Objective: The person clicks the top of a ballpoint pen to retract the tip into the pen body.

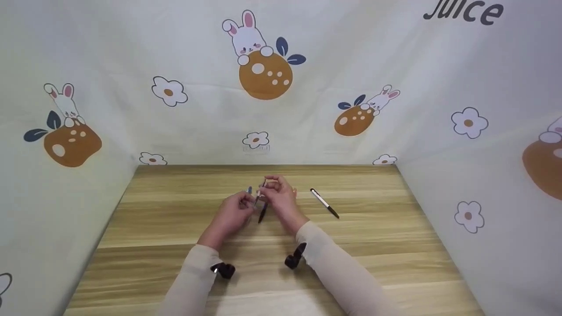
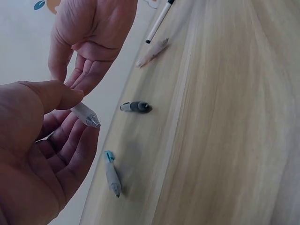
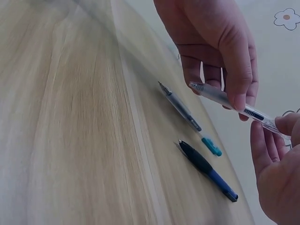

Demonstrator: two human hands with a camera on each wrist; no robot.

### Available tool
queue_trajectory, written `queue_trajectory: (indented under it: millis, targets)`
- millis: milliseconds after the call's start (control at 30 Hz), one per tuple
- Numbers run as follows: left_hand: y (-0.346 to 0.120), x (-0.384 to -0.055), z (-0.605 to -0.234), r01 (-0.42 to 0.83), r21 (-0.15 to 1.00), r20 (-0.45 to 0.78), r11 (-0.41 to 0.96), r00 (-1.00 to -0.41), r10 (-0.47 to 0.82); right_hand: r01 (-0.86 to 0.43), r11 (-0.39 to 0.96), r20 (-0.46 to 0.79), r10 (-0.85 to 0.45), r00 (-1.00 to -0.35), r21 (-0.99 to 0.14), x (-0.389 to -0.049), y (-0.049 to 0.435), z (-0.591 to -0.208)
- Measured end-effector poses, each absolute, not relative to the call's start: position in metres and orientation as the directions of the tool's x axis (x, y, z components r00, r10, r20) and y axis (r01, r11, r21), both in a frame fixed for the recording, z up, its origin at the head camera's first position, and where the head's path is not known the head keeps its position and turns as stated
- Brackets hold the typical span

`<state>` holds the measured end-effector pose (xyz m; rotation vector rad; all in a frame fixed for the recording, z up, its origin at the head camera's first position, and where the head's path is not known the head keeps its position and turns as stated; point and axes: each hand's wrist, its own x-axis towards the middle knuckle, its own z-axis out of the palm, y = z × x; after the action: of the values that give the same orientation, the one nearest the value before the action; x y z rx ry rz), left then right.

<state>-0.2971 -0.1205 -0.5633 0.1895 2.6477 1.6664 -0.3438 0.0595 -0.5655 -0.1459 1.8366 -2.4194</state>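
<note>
Only the right wrist view shows barcode stripes (image 3: 254, 114) on the held pen (image 3: 215, 94).

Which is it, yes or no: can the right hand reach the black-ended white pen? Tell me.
Probably yes: the black-ended white pen lies uncovered nearby, though the right hand would likely first release the clear pen.

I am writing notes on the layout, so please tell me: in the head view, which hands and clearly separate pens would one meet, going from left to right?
Left hand → held pen → right hand → white-and-black pen.
</note>
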Motion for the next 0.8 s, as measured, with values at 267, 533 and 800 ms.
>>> queue_trajectory:
  millis: [267,533,800]
  targets:
    - [-0.132,-0.299,-0.562,0.089,0.882,0.055,0.462,-0.995,0.087,0.051,-0.306,-0.013,-0.125,-0.992,-0.951,-0.348,0.046,-0.571]
    - [-0.141,-0.299,-0.562,0.08,0.873,0.054,0.481,-0.996,0.067,0.055,-0.293,-0.022,-0.115,-0.993,-0.955,-0.351,0.035,-0.573]
    - [-0.152,-0.299,-0.563,0.059,0.886,0.04,0.46,-0.998,0.051,0.061,-0.299,-0.031,-0.103,-0.994,-0.952,-0.353,0.02,-0.575]
